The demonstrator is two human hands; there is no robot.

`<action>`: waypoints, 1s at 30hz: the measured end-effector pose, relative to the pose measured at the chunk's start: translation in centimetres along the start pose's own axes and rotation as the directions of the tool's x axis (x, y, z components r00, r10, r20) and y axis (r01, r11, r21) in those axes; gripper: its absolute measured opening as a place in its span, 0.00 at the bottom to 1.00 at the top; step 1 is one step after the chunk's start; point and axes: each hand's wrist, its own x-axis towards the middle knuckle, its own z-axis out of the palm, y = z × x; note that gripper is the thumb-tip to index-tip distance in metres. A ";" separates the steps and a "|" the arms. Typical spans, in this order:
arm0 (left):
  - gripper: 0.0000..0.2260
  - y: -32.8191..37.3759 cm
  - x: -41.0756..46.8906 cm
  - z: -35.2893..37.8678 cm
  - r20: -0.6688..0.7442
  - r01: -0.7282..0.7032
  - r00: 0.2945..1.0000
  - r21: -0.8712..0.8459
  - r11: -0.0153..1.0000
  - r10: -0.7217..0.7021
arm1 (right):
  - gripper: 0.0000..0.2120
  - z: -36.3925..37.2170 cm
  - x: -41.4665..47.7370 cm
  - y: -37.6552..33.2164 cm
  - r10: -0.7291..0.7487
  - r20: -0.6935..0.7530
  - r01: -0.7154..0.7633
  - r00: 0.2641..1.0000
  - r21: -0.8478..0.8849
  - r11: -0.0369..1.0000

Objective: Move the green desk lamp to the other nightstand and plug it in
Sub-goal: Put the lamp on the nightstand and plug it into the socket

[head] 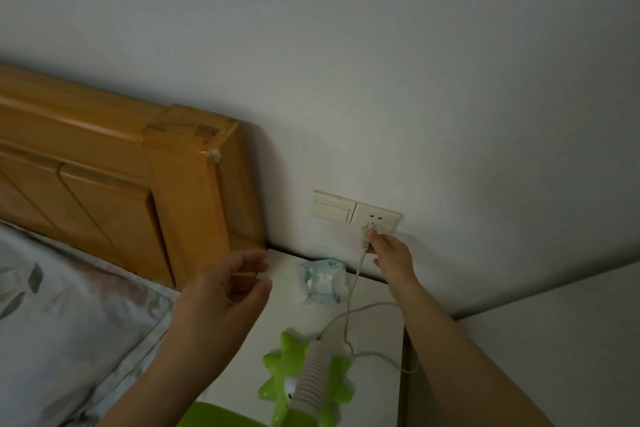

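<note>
The green desk lamp [282,366], with a star-shaped base and a white ribbed neck, stands on the white nightstand [374,329] at the bottom centre. Its grey cord [349,308] runs up to a white plug [367,234]. My right hand [389,255] pinches that plug right at the wall socket [379,217]; whether the pins are fully in is hard to tell. My left hand [225,295] hovers above the nightstand's left edge, fingers loosely curled and apart, holding nothing.
A light switch [332,206] sits just left of the socket. A crumpled pale blue packet [322,281] lies on the nightstand near the wall. The wooden headboard [138,177] and a floral pillow [69,322] are on the left.
</note>
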 end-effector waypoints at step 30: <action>0.11 0.3 1.2 1.2 0.012 0.036 0.999 0.048 0.998 -0.036 | 0.08 1.8 1.8 0.1 0.111 -0.139 -0.056 0.984 0.345 0.937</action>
